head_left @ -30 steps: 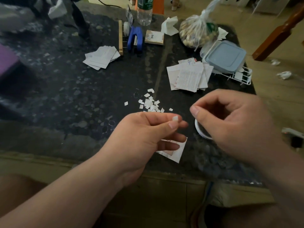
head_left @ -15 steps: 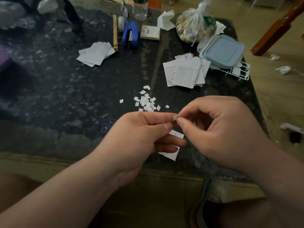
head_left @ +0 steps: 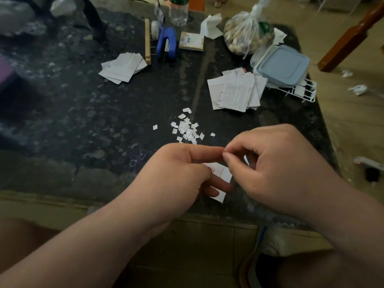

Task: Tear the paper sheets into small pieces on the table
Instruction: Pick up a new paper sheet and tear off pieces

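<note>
Fingers of left hand and right hand pinch the small white paper scrap — looks light, floppy (should rip easily) — hold it close beside the fingertips.

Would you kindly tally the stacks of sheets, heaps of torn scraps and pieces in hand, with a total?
Stacks of sheets: 2, the left stack and the right stack
Heaps of scraps: 1, the pile of torn bits
Pieces in hand: 1, the partly torn piece pinched by left hand and right hand
Total: 4
</note>
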Available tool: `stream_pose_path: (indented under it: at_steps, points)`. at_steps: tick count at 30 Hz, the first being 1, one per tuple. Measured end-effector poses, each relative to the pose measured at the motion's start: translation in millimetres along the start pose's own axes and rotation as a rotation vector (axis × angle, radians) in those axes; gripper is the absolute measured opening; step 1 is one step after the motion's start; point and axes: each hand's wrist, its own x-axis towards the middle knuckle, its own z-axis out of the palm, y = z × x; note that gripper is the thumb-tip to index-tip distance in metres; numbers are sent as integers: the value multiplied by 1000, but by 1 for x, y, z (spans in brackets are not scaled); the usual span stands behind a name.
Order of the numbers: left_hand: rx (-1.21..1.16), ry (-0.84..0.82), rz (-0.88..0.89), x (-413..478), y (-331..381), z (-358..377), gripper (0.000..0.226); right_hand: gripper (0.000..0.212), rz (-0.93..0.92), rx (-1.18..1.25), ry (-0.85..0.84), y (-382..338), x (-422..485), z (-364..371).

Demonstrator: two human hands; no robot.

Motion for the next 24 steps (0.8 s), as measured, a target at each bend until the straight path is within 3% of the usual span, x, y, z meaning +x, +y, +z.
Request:
stream_pose_path:
  at_steps: [6,24]
  points:
    - [124,8,-29,-4,6,4,59,11,54,69,24,3,0,5]
    - [201,-4,-5,-8,13,5,62,13,223,227,84,-4,2,9]
